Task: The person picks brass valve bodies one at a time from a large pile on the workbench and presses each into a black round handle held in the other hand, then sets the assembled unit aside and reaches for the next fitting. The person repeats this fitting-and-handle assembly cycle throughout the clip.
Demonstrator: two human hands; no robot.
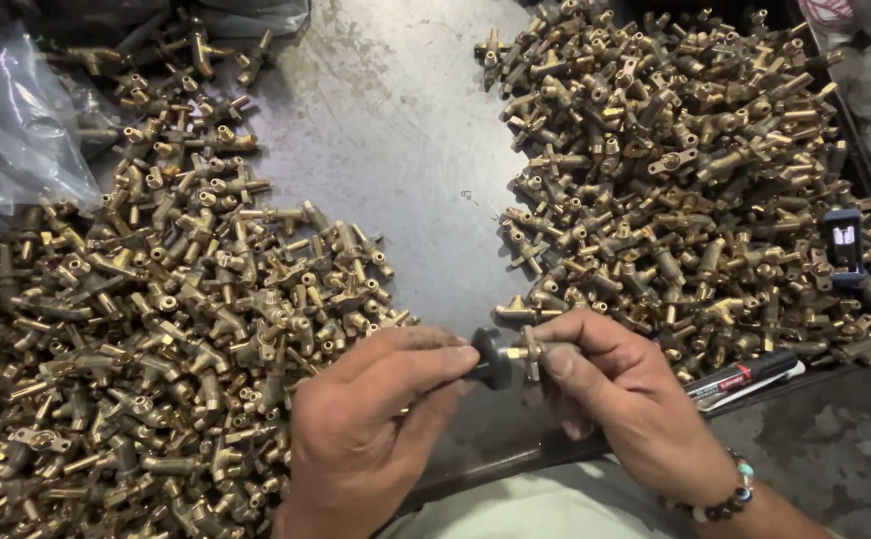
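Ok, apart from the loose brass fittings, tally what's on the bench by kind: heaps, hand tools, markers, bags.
Heaps of brass fittings: 2, left heap and right heap
Black knob, held with one fitting by left hand and right hand: 1
Marker: 1
Plastic bag: 1
Small blue-black device: 1
Total: 6

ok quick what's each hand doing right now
Left hand: closed on the black knob.
Right hand: closed on the brass valve that the knob sits against.

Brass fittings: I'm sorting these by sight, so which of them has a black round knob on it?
Only the small brass fitting pinched by the right hand; the left hand grips its black round knob. The heaped brass fittings show none.
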